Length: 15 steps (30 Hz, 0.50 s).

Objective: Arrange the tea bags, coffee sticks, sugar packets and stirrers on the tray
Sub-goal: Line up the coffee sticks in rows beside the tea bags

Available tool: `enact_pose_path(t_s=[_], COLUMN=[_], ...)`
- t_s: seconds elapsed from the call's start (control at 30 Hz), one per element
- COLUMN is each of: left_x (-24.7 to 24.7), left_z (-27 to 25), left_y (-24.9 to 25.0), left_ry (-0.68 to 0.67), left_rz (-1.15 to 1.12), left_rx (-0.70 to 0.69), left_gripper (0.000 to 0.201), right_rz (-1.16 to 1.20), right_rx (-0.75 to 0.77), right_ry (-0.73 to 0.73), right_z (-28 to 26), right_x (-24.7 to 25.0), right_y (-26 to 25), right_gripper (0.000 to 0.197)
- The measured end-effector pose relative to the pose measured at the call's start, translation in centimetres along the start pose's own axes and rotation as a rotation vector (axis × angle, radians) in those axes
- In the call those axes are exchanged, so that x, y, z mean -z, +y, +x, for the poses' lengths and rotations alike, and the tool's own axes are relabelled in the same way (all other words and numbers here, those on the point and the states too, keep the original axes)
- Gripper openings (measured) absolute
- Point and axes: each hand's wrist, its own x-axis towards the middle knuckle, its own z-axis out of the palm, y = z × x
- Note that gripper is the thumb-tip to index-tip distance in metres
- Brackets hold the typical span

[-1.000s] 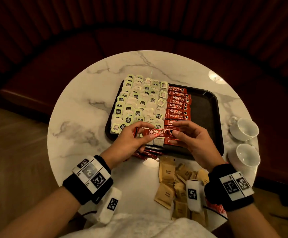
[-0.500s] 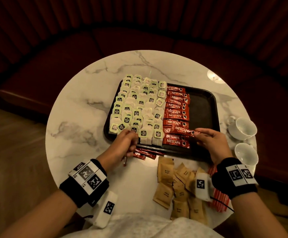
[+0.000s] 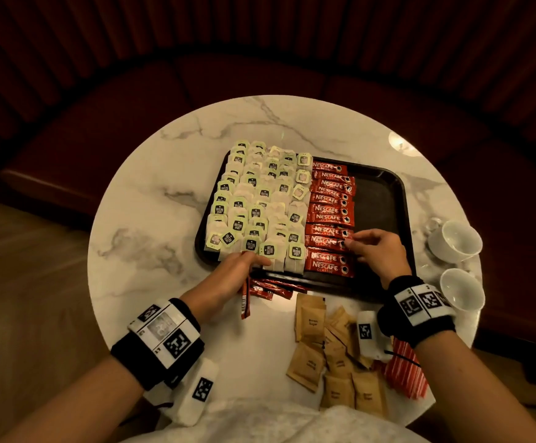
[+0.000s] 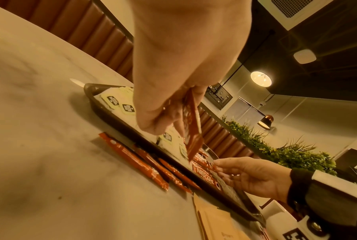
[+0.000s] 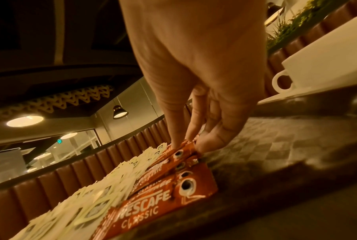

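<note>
A black tray point(image 3: 381, 199) on the marble table carries rows of tea bags point(image 3: 253, 203) on its left and a column of red coffee sticks point(image 3: 330, 215) down the middle. My right hand point(image 3: 351, 243) pinches the right end of one coffee stick point(image 5: 185, 151) lying in that column, thumb and forefinger on it. My left hand point(image 3: 244, 270) hovers at the tray's front edge and grips a spare coffee stick point(image 4: 192, 129) that hangs down from the fingers. More loose coffee sticks point(image 3: 273, 289) lie on the table against the tray's front rim.
Brown sugar packets point(image 3: 324, 346) are scattered on the table near me, with red striped stirrers point(image 3: 407, 372) to their right. Two white cups point(image 3: 455, 241) stand right of the tray. The tray's right third is bare. A red bench curves behind the table.
The stick both hands held over the tray's front now lies in the column, taken there by my right hand. My left hand has drawn back to the front rim with its spare stick.
</note>
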Motion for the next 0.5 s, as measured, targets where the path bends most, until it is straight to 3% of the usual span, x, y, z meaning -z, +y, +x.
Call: enact_pose_path(t_s=[0.1,0.2,0.27,0.37,0.5], left_x=[-0.2,-0.6,-0.8,-1.0,-1.2], left_z=[-0.3,-0.3,-0.5,-0.6,-0.8], left_y=[0.4,0.9,1.3,1.7,1.9], left_ry=[0.015,0.039,0.025,-0.001,0.002], left_rz=[-0.03,-0.171,-0.273,-0.326,-0.314], left_rx=[-0.022,-0.144,-0.215,-0.285,-0.295], left_gripper=[0.029,0.028,0.026,0.024,0.022], right_rz=[0.003,0.07,0.159,0.289,0.258], right_rx=[0.009,0.07,0.124,0.141,0.139], right_ry=[0.025,-0.012,-0.11,-0.316,-0.504], right_z=[-0.3,-1.5,-3.0,-5.6,-7.6], right_x=[0.5,1.1,1.2,1.2,0.1], right_y=[0.1,-0.6,-1.6,-3.5,-4.7], right_gripper=[0.013,0.008,0.006,0.023,0.034])
